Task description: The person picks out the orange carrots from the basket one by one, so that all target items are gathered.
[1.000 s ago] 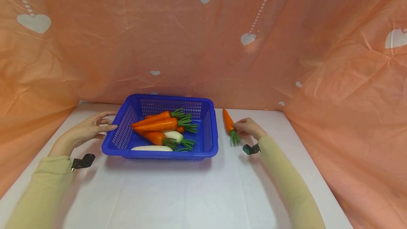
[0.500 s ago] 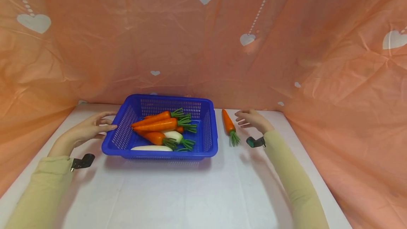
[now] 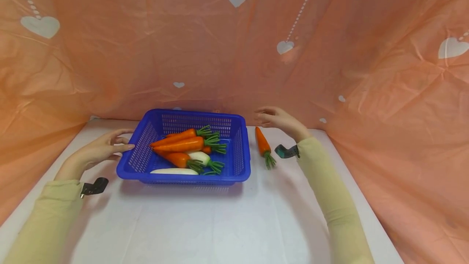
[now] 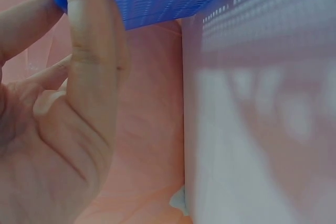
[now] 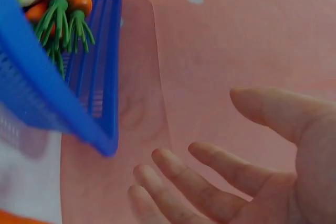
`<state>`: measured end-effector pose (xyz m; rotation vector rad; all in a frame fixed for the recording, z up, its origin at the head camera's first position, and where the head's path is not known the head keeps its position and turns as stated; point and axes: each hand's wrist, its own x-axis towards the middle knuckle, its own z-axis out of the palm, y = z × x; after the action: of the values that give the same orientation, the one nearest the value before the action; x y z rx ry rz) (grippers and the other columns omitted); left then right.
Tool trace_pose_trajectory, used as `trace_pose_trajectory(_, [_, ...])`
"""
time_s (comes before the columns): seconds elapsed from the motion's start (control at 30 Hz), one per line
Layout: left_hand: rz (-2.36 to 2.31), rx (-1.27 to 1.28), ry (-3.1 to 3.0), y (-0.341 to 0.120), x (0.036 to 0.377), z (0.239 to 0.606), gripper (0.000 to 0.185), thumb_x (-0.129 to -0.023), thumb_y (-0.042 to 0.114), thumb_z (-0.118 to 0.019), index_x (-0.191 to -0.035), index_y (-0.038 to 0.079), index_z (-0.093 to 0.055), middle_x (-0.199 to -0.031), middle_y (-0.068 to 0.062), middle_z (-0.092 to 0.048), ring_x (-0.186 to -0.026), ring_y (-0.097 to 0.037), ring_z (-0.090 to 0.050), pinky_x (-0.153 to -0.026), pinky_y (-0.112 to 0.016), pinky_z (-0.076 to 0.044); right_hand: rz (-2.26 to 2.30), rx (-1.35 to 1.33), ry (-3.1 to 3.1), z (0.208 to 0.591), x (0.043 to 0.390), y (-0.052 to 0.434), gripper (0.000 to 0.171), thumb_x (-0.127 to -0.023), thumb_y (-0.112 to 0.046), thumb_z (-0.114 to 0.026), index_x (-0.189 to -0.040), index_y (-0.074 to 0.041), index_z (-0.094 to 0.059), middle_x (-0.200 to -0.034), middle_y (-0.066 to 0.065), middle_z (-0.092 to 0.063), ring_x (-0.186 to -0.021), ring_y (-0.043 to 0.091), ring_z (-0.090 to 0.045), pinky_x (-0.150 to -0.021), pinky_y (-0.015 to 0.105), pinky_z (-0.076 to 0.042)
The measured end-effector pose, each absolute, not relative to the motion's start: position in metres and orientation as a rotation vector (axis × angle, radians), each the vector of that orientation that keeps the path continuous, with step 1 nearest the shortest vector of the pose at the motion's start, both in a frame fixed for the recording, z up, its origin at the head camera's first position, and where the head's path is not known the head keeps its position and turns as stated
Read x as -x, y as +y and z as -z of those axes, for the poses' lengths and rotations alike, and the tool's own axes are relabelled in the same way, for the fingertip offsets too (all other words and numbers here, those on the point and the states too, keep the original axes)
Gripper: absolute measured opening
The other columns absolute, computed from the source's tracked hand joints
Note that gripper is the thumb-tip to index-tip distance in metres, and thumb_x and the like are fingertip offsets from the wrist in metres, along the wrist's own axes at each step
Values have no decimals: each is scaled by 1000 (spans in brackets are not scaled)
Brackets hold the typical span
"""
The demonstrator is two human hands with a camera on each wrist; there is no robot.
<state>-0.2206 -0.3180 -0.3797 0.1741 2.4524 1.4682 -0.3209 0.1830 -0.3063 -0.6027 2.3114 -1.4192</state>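
Note:
In the head view a blue plastic basket (image 3: 183,177) holds several orange carrots (image 3: 181,145) and white radishes (image 3: 174,171) with green tops. My left hand (image 3: 97,148) is at its left side, fingers loosely bent, thumb tip at the rim. The left wrist view shows the fingers (image 4: 89,30) right against the basket edge. My right hand (image 3: 280,121) holds nothing and is raised to the right of the basket, its fingers spread in the right wrist view. A lone carrot (image 3: 262,141) lies on the table below that hand, tip pointing away from me, green top nearer.
The white table (image 3: 176,223) is bordered by an orange curtain (image 3: 205,44) with white hearts at the back and sides. A small black camera sits on each wrist. The basket stands near the table's back edge.
My right hand has let go of the lone carrot, lifted off, and moved up and toward the basket's back right corner. The carrot stays on the table. My left hand has not moved.

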Motion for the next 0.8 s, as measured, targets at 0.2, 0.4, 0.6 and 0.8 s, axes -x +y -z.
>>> trace_pose_trajectory(0.2, [-1515,-200,2431,-315,222,380,70,-87,27,-57,-139,5,-15,-114,-25,-41,-85,-21,-59,-74,-34,-48,1305,742,2346,305,325,153,52,-87,-32,-56,-131,-10,-40,-125,11,-47,-109,27,-49,-91,41,-39])
trace_pose_trajectory(0.4, [-1527,-204,2439,-316,223,382,70,-87,28,-56,-139,6,-15,-112,-23,-42,-83,-19,-59,-72,-33,-48,1160,970,2409,310,328,119,50,-85,-27,-60,-129,-11,-43,-121,11,-51,-108,22,-49,-89,35,-40])
trace_pose_trajectory(0.6, [-1538,-195,2435,-320,220,383,69,-87,28,-56,-140,7,-16,-112,-20,-40,-84,-17,-57,-73,-31,-48,1122,1214,2304,325,327,86,49,-83,-11,-63,-127,-2,-43,-118,16,-51,-109,32,-48,-91,36,-38])
trace_pose_trajectory(0.8, [-1544,-189,2425,-320,220,384,69,-88,28,-55,-140,6,-16,-111,-19,-42,-85,-17,-57,-73,-32,-48,1036,1278,2287,342,322,62,50,-79,-10,-66,-125,-6,-46,-121,15,-50,-113,29,-45,-94,40,-34])
